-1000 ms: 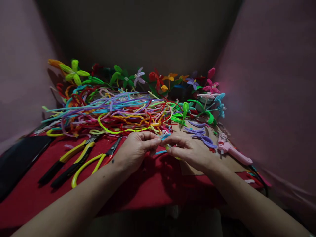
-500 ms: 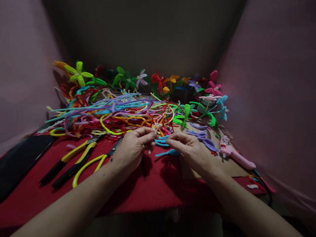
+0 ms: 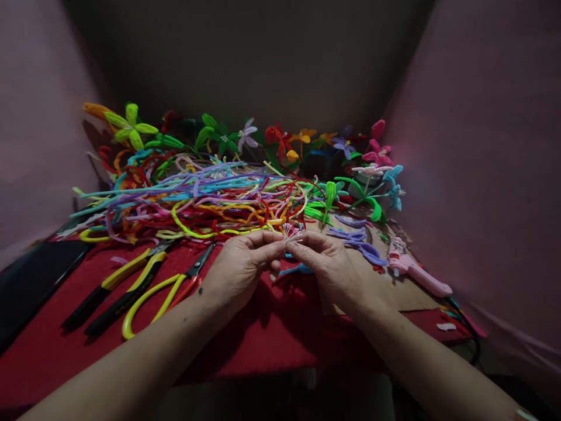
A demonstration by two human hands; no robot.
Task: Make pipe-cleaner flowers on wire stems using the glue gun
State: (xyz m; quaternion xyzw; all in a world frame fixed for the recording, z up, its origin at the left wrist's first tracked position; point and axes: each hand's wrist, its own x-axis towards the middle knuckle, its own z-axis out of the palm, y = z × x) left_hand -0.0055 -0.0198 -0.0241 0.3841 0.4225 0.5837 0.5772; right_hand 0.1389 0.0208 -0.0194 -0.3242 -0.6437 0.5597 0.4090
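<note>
Both forearms angle in from the near corners of the surface (image 3: 272, 336) and converge at its middle. Left hand (image 3: 239, 266) and right hand (image 3: 328, 266) are knuckles-up, thumb and forefinger pinched closed, fingertips meeting.

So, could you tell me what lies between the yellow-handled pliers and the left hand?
The head view shows yellow-handled scissors there, lying on the red cloth.

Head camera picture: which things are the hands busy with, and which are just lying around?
In hand: left hand, right hand, white-tipped bunch pinched between them.
Lying about: pipe cleaner pile, pliers, scissors, glue gun, purple petals, finished flowers.
</note>
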